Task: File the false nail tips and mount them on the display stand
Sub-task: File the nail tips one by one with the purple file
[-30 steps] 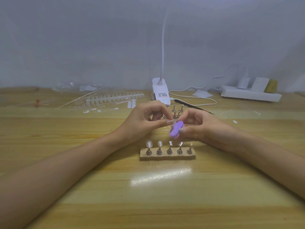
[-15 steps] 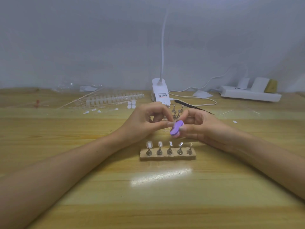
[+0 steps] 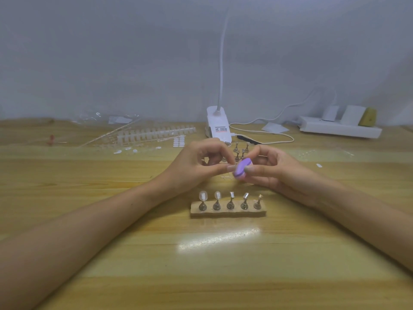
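Note:
My right hand (image 3: 268, 168) grips a small purple nail file block (image 3: 242, 167) between thumb and fingers. My left hand (image 3: 196, 166) pinches something tiny at its fingertips, right against the block; the nail tip itself is too small to make out. Just in front of both hands lies the wooden display stand (image 3: 228, 213) with a row of metal holders; the two leftmost holders carry clear nail tips (image 3: 203, 195). More loose metal holders (image 3: 240, 151) stand behind my hands.
Strips of clear nail tips (image 3: 154, 133) and loose tips lie at the back left. A white clip lamp base (image 3: 218, 127) stands at the back centre, its cable running right to a white power strip (image 3: 339, 128). A black file (image 3: 248, 139) lies near the lamp.
The purple block has shifted slightly up and tilted between frames while my left fingertips stay against it; the stand has not moved.

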